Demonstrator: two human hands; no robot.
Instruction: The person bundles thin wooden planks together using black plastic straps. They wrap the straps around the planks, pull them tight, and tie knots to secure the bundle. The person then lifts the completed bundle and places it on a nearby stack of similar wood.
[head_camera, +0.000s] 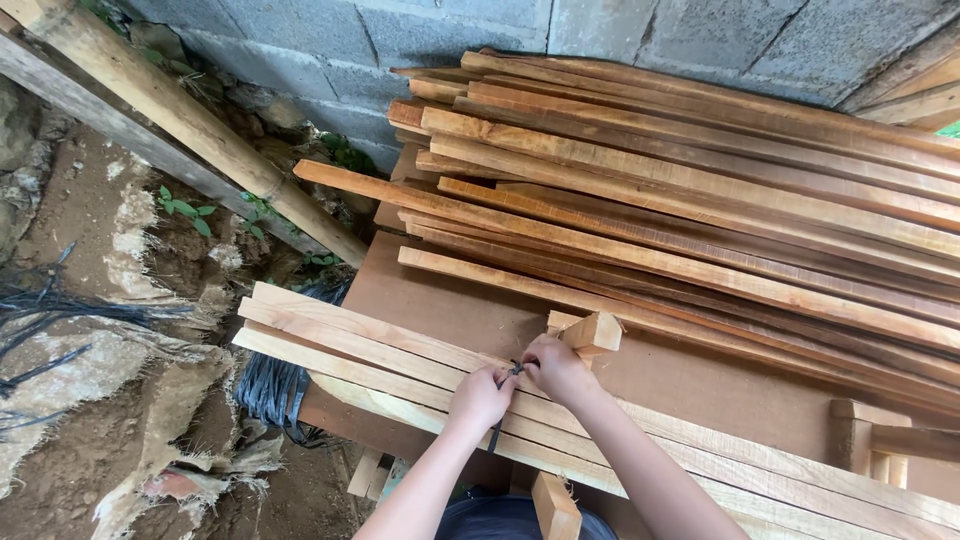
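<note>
My left hand (480, 397) and my right hand (556, 366) meet over several pale wooden slats (360, 340) lying across a brown board (450, 300). Both pinch a small dark thing (515, 370), perhaps a wire or strap; a dark strand hangs down from it below my left hand. A short wooden block (592, 332) stands just above my right hand. What the dark thing is cannot be made out.
A big stack of long reddish wood strips (700, 200) fills the right side against a grey block wall (450, 30). A thick beam (180, 130) slants at left over bare soil. Dark wire bundle (270, 390) hangs under the slats. Another block (860, 435) sits at right.
</note>
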